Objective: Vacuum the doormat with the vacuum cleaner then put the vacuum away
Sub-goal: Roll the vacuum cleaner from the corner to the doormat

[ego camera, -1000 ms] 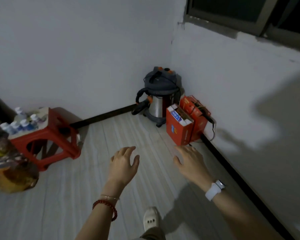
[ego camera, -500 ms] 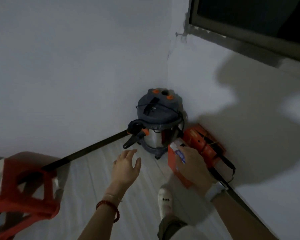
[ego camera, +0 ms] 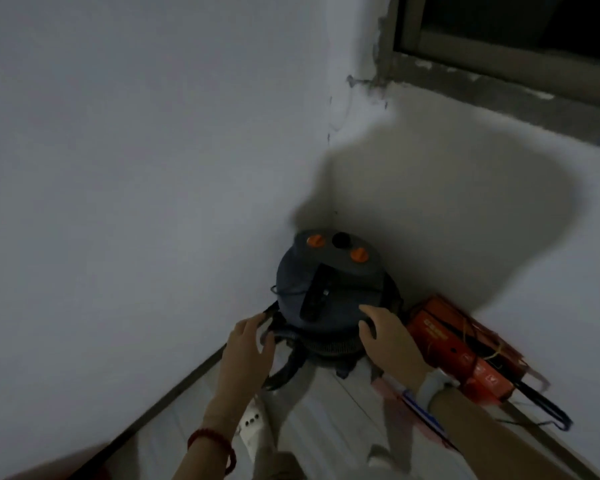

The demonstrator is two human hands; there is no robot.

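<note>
Head view: both grips are loose. The left hand (ego camera: 248,344) reaches with fingers spread to the dark hose (ego camera: 284,336) at the canister's left side, at or just short of touching it, and grasps nothing yet. The right hand (ego camera: 388,336) lies with open fingers against the right flank of the vacuum cleaner (ego camera: 329,296), not clenched on it. The vacuum cleaner stands on the floor (ego camera: 326,431) in the room's far corner, where the two walls meet, with orange cases (ego camera: 465,351) just beside it along the right wall.

The step in hand looks like fetching the machine from its corner. The next move likely calls for a firm hold on the handle or body, then drawing it clear of the cases and the cable.

No doormat is in view. The light is dim and the frame blurred, so exact finger contact, the hose's run and the base are hard to make out.
</note>
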